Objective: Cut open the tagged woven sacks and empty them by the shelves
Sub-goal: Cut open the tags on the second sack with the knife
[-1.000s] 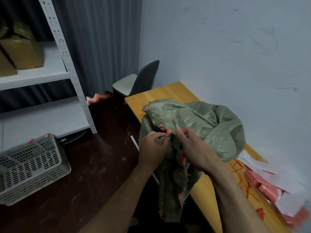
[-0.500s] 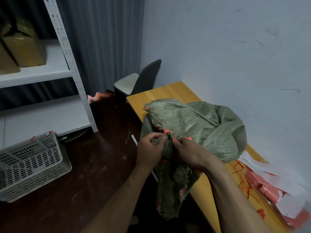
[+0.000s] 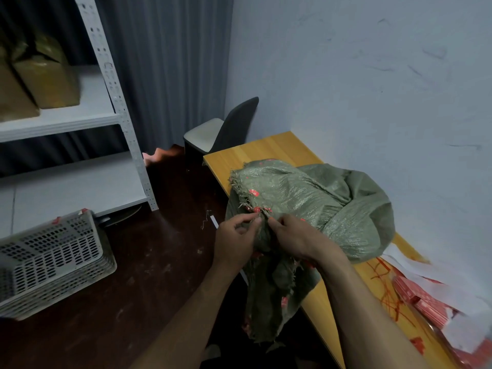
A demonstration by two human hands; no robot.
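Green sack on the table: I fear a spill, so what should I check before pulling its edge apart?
1. Grip: left hand and right hand both pinch the frayed edge of the sack: ok.
2. Support: bulk rests on the table, one end hangs off: ok.
3. Mouth open: cannot tell.
4. Cutting tool in hand: none seen: not ok.
5. Catch: the basket sits apart on the floor, not under the sack: not ok.

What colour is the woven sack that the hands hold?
The crumpled woven sack is dull olive green with small red marks along its edge; head view.
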